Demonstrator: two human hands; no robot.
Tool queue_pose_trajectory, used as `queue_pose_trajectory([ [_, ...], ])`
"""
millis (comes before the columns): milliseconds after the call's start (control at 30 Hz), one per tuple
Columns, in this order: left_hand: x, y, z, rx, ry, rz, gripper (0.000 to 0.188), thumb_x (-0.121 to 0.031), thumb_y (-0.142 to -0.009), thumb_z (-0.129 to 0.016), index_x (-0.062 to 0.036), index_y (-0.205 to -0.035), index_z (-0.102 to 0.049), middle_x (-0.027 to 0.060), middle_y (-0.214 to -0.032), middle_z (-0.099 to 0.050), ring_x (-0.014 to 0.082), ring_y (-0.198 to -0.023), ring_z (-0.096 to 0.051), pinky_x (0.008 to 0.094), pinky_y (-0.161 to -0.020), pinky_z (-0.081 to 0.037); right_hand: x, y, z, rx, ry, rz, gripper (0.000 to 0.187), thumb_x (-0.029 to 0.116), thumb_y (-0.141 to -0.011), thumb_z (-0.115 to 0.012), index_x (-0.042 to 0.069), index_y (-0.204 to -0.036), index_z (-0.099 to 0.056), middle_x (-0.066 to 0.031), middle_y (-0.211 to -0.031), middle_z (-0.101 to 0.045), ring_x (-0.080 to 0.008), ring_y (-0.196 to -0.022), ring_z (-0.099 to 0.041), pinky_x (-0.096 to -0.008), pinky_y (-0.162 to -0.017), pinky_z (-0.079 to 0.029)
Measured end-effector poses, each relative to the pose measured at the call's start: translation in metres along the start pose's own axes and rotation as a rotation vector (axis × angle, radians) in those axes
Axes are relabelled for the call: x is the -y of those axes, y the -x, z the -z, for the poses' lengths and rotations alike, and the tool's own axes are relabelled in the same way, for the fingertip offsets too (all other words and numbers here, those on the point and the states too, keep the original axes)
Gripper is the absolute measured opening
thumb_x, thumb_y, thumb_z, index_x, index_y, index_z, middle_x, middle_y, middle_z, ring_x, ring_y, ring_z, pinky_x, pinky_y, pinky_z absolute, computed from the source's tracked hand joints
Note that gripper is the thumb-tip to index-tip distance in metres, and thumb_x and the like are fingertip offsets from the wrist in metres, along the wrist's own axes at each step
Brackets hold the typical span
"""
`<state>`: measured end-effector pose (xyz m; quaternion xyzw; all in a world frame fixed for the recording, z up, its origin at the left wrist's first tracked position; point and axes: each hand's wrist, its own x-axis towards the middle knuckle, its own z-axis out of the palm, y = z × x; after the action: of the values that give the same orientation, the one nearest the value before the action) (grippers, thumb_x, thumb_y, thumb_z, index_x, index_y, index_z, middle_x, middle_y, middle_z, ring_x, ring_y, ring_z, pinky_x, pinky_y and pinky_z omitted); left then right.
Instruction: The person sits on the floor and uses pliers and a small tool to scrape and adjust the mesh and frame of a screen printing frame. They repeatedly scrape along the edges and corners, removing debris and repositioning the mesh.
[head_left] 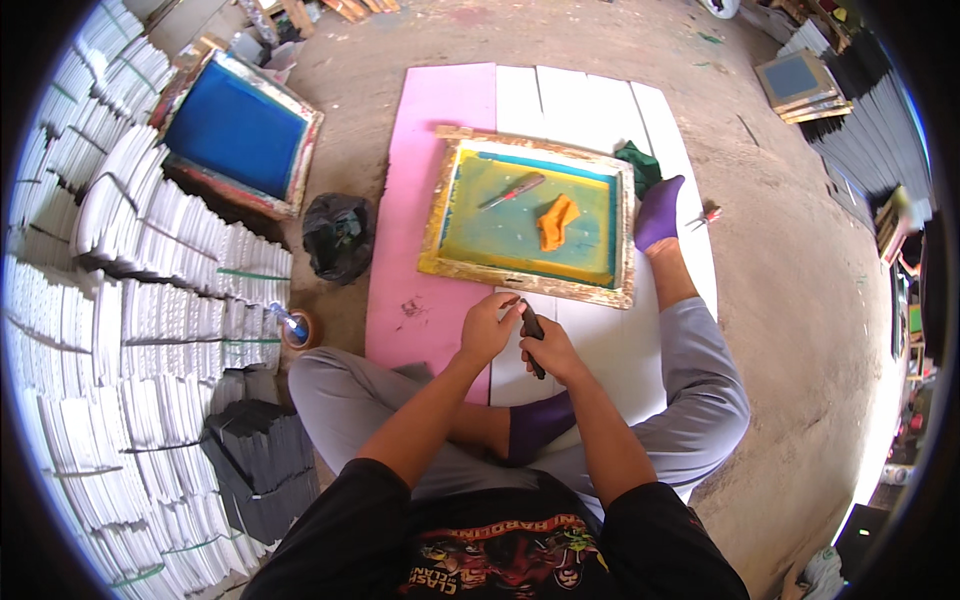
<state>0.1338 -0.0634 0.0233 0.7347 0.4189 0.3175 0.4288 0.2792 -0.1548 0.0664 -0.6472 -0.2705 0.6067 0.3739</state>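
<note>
My right hand (550,352) is closed around a slim black tool (533,328), held upright in front of me; its exact kind is unclear. Beside its upper end, my left hand (487,328) is closed in a pinch, and what lies between the fingertips is too small to make out. Just beyond both hands lies a paint-stained wooden screen-printing frame (527,287) with greenish-yellow mesh. On that mesh rest a grey-handled tool with a red tip (515,190) and a crumpled orange cloth (557,222).
Pink and white boards (425,210) lie under the frame. A dark green cloth (638,165) sits by my purple-socked foot (658,212). Left are a black plastic bag (338,238), a blue screen (237,128), a small round container (298,328) and tied white stacks (150,330).
</note>
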Motion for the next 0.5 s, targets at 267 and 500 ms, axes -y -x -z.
queue_pose_trajectory([
  [267, 0.057, 0.032, 0.072, -0.131, 0.164, 0.356, 0.019, -0.019, -0.102, -0.067, -0.0002, -0.104, -0.069, 0.0088, -0.088, -0.072, 0.0190, -0.076, -0.069, 0.0342, -0.072, -0.055, -0.002, -0.033, -0.079, 0.364, 0.020, -0.084, 0.036, 0.020, -0.099, -0.064, 0.001, -0.129, -0.056, -0.0138, -0.087, -0.070, -0.0212, -0.069, -0.071, -0.0351, -0.056, -0.058],
  [500, 0.076, 0.031, 0.099, -0.403, -0.274, 0.501, 0.025, -0.027, -0.095, -0.072, -0.0022, -0.099, -0.073, 0.0157, -0.090, -0.076, 0.0368, -0.084, -0.073, 0.0454, -0.076, -0.056, -0.010, -0.039, -0.092, 0.328, 0.086, -0.168, 0.044, 0.027, -0.103, -0.062, 0.003, -0.139, -0.052, -0.0132, -0.096, -0.072, -0.0213, -0.080, -0.075, -0.0362, -0.057, -0.058],
])
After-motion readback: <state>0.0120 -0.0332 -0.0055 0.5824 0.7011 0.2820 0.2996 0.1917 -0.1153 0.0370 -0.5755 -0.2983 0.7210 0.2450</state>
